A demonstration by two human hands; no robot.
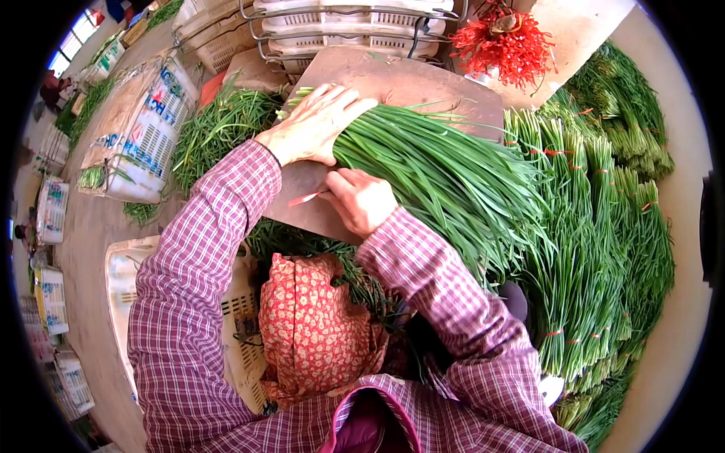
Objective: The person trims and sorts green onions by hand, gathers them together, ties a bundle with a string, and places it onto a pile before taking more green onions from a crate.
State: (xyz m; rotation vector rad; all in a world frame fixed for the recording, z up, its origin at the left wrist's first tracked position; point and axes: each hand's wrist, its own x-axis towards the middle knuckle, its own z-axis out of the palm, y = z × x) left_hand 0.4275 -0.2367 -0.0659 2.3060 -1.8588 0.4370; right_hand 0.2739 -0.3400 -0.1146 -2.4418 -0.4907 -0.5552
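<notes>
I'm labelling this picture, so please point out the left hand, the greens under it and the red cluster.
Left hand (312,125): head view, back of the hand.
Greens (445,167): head view, among the long leaves.
Red cluster (507,51): head view, on its red strands.

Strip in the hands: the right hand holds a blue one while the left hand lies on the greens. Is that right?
Not quite: the strip is reddish, not blue, as the head view shows. The right hand does hold it, and the left hand lies on the greens.

Left fingers (359,108) extended, right fingers (340,186) curled, arms (192,264) angled inward
</notes>
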